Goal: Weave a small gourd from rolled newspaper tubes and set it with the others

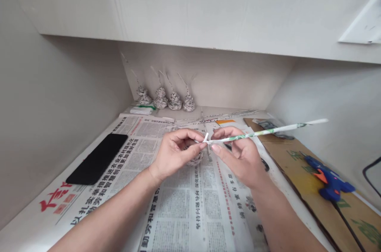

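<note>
In the middle of the head view, my left hand (pixel 177 151) pinches the thin end of a rolled paper tube between thumb and forefinger. My right hand (pixel 238 152) is closed lightly on the same white and green paper tube (pixel 258 134), whose long part slants up to the right. A short white paper end (pixel 206 137) sticks up between the two hands. Below my left fingers shows part of a woven paper piece (pixel 195 160); the hand hides the rest, and I cannot tell whether it is held or lies on the newspaper.
Newspaper (pixel 175 212) covers the table. A black phone (pixel 97 158) lies on the left. Several woven paper gourd shapes (pixel 175 101) stand at the back, with thin paper tubes (pixel 220 116) nearby. A blue glue gun (pixel 329 178) rests on cardboard (pixel 285 160) at right. An overhanging panel (pixel 190 10) spans above.
</note>
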Demonstrator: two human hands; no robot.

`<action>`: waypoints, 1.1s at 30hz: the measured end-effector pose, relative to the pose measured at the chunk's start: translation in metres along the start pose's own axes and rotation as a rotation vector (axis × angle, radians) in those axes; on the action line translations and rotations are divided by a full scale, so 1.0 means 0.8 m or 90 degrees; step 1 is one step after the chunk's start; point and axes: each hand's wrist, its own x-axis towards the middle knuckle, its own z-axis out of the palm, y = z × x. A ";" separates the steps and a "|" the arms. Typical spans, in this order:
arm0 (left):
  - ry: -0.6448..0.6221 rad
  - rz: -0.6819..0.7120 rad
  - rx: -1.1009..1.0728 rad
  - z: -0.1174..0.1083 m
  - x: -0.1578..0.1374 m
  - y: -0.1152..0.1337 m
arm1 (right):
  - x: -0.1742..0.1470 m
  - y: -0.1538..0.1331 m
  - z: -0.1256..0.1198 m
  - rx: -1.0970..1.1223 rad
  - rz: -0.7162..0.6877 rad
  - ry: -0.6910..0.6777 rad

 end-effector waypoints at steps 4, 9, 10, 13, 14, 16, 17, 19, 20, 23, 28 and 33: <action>-0.002 0.008 0.004 0.002 -0.001 0.000 | -0.001 -0.001 0.007 -0.040 -0.023 0.010; -0.004 0.015 0.016 0.003 -0.002 0.001 | -0.001 0.000 0.010 -0.051 -0.045 0.035; -0.005 0.016 0.019 0.003 -0.002 0.002 | -0.001 0.000 0.010 -0.051 -0.045 0.036; -0.009 0.018 0.029 0.004 -0.002 0.003 | -0.002 0.000 0.011 -0.049 -0.048 0.039; -0.013 0.018 0.031 0.004 -0.003 0.003 | -0.002 0.000 0.011 -0.048 -0.051 0.043; -0.019 0.017 0.029 0.004 -0.003 0.003 | -0.002 0.002 0.014 -0.047 -0.058 0.056; -0.021 0.017 0.026 0.004 -0.003 0.003 | -0.002 0.002 0.015 -0.047 -0.062 0.063; -0.026 0.013 0.019 0.004 -0.003 0.003 | -0.003 0.003 0.017 -0.045 -0.067 0.073; -0.029 0.010 0.015 0.004 -0.003 0.003 | -0.003 0.003 0.017 -0.044 -0.070 0.076; -0.035 0.003 0.006 0.003 -0.003 0.004 | -0.003 0.004 0.017 -0.040 -0.076 0.082; -0.042 0.004 -0.001 0.003 -0.003 0.005 | -0.004 0.001 0.016 -0.038 -0.080 0.081; -0.028 0.000 0.001 0.003 -0.003 0.004 | -0.002 -0.003 0.015 -0.049 -0.088 0.081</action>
